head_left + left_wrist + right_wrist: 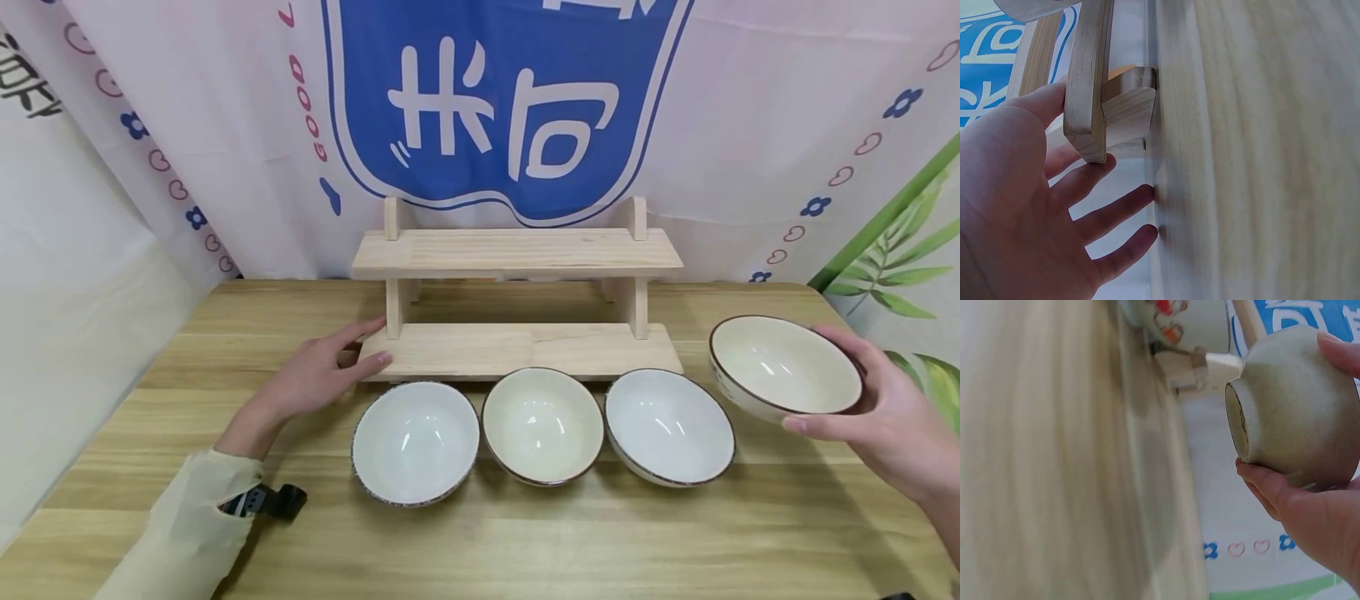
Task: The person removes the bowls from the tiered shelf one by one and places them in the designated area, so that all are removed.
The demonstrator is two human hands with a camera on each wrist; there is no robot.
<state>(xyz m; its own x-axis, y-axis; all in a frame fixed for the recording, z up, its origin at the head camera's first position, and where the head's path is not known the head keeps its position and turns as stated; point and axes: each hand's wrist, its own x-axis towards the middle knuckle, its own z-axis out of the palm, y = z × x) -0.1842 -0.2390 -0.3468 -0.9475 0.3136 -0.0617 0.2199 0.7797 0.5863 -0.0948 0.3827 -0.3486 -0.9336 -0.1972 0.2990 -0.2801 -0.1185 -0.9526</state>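
Note:
On the right, my right hand (892,408) grips a cream bowl (783,367) with a brown rim by its outer side, raised over the table. Its rounded outside and foot ring show in the right wrist view, the fingertips (1260,475) beside the foot. My left hand (318,375) holds the left end of a two-tier wooden rack (517,350) at its lower board. In the left wrist view the thumb lies over that board (1088,81) and the index finger is at its edge; the other fingers spread toward the tabletop.
In front of the rack stand three bowls in a row: a white bowl (416,442), a cream bowl (543,425) and another white bowl (670,427). The rack's upper board (517,250) backs onto a printed curtain (247,125). All stand on a wooden table (525,550).

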